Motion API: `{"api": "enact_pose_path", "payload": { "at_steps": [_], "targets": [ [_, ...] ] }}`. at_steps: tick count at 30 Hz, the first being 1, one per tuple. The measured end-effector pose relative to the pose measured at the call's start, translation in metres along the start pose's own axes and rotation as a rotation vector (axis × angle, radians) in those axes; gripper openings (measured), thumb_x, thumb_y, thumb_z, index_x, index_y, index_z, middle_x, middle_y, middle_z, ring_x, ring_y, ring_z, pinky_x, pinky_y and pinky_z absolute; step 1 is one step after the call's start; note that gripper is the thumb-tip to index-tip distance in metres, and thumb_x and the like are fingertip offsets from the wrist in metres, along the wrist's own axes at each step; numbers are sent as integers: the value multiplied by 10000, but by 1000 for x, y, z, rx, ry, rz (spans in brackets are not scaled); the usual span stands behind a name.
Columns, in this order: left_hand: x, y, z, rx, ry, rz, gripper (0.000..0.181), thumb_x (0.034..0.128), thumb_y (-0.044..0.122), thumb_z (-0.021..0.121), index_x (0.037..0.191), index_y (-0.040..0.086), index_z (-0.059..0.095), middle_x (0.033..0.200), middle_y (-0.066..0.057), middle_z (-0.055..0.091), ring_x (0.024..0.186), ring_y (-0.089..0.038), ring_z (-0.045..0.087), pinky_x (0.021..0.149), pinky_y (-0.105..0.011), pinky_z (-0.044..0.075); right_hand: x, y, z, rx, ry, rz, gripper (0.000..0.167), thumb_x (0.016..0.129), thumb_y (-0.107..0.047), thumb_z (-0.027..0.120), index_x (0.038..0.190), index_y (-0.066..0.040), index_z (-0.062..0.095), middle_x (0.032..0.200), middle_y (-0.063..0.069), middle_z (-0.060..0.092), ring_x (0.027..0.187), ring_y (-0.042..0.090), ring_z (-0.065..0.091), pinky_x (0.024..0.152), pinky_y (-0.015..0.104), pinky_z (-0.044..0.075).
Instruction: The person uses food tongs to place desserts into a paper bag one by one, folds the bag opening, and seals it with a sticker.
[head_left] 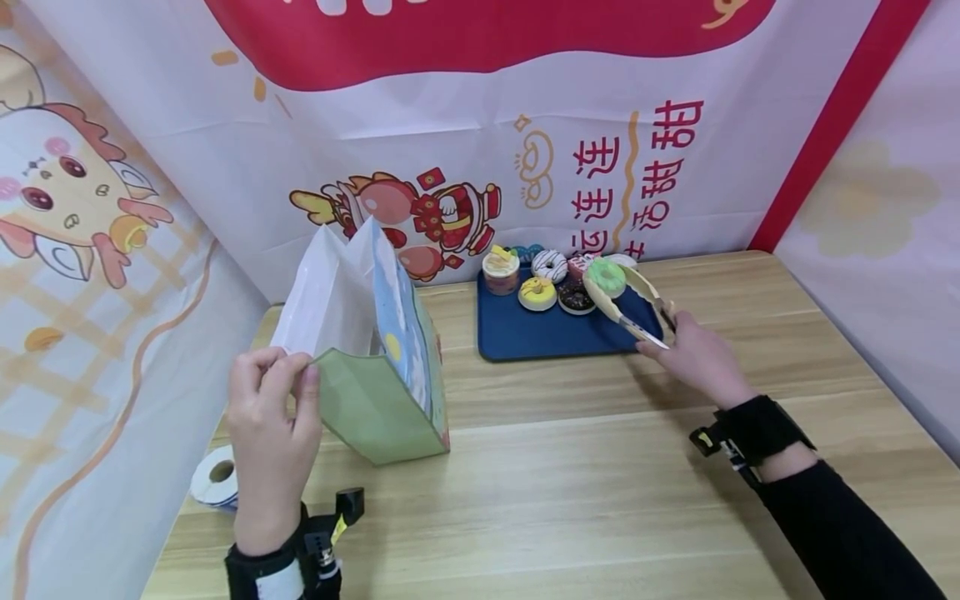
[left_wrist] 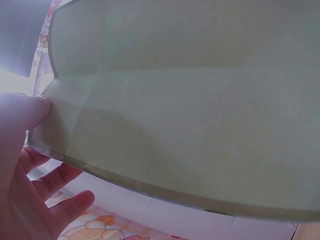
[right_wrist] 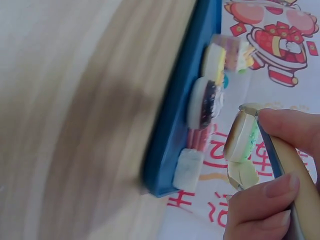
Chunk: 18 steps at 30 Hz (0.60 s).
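Observation:
My left hand (head_left: pixel 273 433) pinches the near top edge of a paper gift bag (head_left: pixel 382 408) between thumb and fingers. The bag stands with its mouth spread; its side is green, its printed front blue. My right hand (head_left: pixel 701 358) grips cream-and-metal tongs (head_left: pixel 628 323). Between the tips of the tongs is a toy donut with green icing (head_left: pixel 606 277), held over the right part of a blue tray (head_left: pixel 555 343). In the right wrist view the green donut (right_wrist: pixel 245 137) is lifted clear of the tray. The left wrist view is mostly filled by the bag's green side (left_wrist: pixel 190 130).
On the tray sit a yellow donut (head_left: pixel 537 294), a dark chocolate donut (head_left: pixel 575 297), a white striped donut (head_left: pixel 550 265), a cream-topped cup (head_left: pixel 501 271) and other pieces behind. A white roll (head_left: pixel 216 477) lies at the table's left edge. Printed cloth walls surround the wooden table (head_left: pixel 570 500).

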<state>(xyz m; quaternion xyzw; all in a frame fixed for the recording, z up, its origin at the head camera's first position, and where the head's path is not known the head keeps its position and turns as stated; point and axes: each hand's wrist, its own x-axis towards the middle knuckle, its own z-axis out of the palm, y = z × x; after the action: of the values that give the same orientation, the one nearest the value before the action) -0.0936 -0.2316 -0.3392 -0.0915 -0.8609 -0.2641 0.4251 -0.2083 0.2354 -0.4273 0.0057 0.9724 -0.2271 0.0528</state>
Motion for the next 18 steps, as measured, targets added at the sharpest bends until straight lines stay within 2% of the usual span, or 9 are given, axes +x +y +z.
{"api": "enact_pose_path", "payload": {
  "at_steps": [4, 10, 18],
  "targets": [
    [0, -1, 0, -1, -4, -9, 96, 928, 28, 612, 949, -57, 650, 993, -255, 500, 860, -332, 464, 731, -306, 334, 1, -10, -3, 11, 4, -11, 870, 870, -573, 624, 1324, 135, 398, 1117, 332, 595, 918, 397, 608, 660, 446, 479],
    [0, -1, -1, -1, -5, -15, 90, 927, 25, 612, 949, -53, 652, 992, -250, 497, 858, -324, 460, 731, -304, 331, 2, -26, -12, 61, 2, -28, 885, 862, -611, 614, 1337, 103, 393, 1189, 313, 577, 1000, 415, 597, 753, 498, 484],
    [0, 0, -2, 8, -5, -11, 82, 924, 19, 611, 949, -50, 648, 985, -246, 497, 855, -330, 460, 722, -300, 330, 4, -49, -29, 88, 29, -113, 773, 882, -490, 655, 1315, 108, 430, 1225, 321, 578, 1024, 415, 595, 812, 534, 480]
  ]
}}
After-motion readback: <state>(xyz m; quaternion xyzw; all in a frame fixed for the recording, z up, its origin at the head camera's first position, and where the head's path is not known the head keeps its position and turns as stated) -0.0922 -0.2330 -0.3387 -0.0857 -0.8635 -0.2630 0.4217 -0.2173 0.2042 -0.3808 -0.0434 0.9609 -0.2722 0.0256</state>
